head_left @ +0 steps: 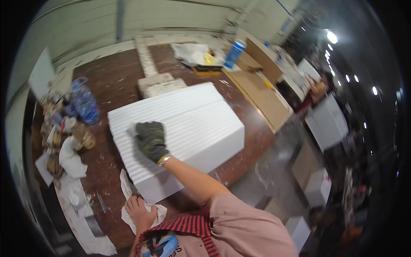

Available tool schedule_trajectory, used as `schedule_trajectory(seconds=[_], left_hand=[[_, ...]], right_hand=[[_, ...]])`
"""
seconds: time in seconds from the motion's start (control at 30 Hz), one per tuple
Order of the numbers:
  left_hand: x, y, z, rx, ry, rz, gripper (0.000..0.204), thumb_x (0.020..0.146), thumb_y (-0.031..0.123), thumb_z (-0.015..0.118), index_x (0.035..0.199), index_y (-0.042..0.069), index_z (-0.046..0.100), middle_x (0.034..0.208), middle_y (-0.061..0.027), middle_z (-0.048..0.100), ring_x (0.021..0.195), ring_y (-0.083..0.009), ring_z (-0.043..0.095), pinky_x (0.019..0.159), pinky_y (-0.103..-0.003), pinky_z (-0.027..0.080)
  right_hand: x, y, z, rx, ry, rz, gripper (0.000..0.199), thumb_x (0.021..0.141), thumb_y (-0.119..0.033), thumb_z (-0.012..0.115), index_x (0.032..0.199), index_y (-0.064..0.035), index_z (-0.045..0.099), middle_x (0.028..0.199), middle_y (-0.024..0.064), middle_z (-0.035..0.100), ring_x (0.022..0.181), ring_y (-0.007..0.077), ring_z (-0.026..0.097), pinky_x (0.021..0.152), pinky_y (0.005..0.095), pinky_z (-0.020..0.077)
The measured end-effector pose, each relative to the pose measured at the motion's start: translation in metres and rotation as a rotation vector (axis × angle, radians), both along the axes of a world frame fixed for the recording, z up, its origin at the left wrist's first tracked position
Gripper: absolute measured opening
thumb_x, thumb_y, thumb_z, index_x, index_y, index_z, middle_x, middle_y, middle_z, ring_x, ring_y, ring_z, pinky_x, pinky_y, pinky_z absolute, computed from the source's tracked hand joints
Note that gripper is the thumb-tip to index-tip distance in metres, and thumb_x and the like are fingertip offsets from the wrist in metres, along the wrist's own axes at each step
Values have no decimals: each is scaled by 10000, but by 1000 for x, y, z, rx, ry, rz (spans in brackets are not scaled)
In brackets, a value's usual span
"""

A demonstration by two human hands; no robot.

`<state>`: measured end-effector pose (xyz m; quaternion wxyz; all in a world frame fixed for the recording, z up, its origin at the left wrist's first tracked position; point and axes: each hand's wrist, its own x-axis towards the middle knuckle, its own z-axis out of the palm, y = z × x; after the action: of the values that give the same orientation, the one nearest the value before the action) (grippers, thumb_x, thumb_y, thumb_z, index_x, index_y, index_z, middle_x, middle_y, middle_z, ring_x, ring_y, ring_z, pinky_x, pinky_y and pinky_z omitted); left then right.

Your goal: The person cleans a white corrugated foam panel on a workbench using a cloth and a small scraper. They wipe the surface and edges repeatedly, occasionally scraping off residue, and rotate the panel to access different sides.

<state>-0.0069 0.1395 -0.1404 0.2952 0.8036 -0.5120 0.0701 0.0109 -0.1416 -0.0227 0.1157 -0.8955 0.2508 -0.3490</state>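
A block of stacked white panels, its top ridged by many parallel edges, lies tilted across the brown table. My right hand, in a dark grey-green glove with a watch at the wrist, presses on the left part of that top. Its fingers are curled closed; whatever they hold is hidden, and a pale smear shows beside the knuckles. Bare and lower down, my left hand rests on a crumpled white cloth at the near table edge, fingers apart. Part of the cloth runs up beside the block's near corner.
Clutter lines the left edge: a large clear blue bottle, paper and rags. Behind the block are a pale slab, a yellow-black box and a blue canister. Cardboard lies right; a co-worker is beyond.
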Motion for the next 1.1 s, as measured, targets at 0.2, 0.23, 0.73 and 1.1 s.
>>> schedule_trajectory(seconds=[0.2,0.23,0.73,1.1], left_hand=[[0,-5,-1,58,29,26,522,634,300,729,1033,8,559,1148,-191,536,1137,-399,507,1012,-550,363],[1,-6,-2,62,25,25,516,637,298,727,1029,9,557,1149,-191,536,1136,-399,508,1011,-550,362],[3,0,24,60,97,41,498,658,348,755,1019,27,634,1122,-140,552,1126,-344,511,1017,-512,363],[3,2,17,117,211,55,477,699,329,712,1080,51,641,1203,-122,576,1237,-311,492,1089,-548,306]], right_hand=[[34,25,-12,10,138,148,383,823,-209,590,1197,-167,665,930,139,654,964,348,596,957,496,388],[29,20,-18,75,192,143,379,855,-229,553,1214,-176,664,968,151,663,1019,356,603,1012,502,377],[26,3,-5,-113,269,209,410,814,-229,684,1222,-189,666,839,88,657,844,311,618,783,472,440],[10,-43,-6,-117,-15,141,344,832,-177,693,1175,-154,715,817,89,667,808,310,620,772,459,454]])
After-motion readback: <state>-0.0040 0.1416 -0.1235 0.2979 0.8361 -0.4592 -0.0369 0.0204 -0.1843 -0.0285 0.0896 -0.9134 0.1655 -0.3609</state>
